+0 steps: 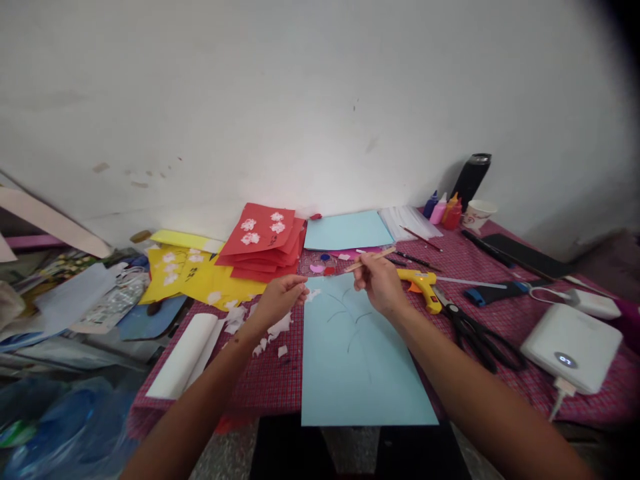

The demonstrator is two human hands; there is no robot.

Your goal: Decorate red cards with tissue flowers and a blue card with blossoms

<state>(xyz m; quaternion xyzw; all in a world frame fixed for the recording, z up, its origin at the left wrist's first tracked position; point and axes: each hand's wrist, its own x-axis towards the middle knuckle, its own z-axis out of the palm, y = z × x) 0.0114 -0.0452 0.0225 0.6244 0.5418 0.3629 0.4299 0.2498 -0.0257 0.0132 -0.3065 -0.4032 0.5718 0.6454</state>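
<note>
A light blue sheet of paper (360, 393) with thin dark branch-like lines lies in front of me. My right hand (381, 283) is closed around a flat wooden stick (387, 253) above its upper part. My left hand (280, 299) is closed in a pinch by the sheet's upper left edge; what its fingertips hold is not clear. A white scrap (313, 294) shows right beside those fingertips. Just beyond the sheet sits a clear palette with blue, pink (316, 269) and red paint. Torn white tissue pieces (280, 327) lie below my left hand.
Red folded cards (260, 230) with pale flowers are stacked beside yellow cards (200, 280). A white roll (185, 353) lies left. To the right are a yellow glue gun (425, 285), black scissors (480, 333), a power bank (573, 347), paint bottles (439, 209), a paper cup (479, 214) and a black flask (473, 180).
</note>
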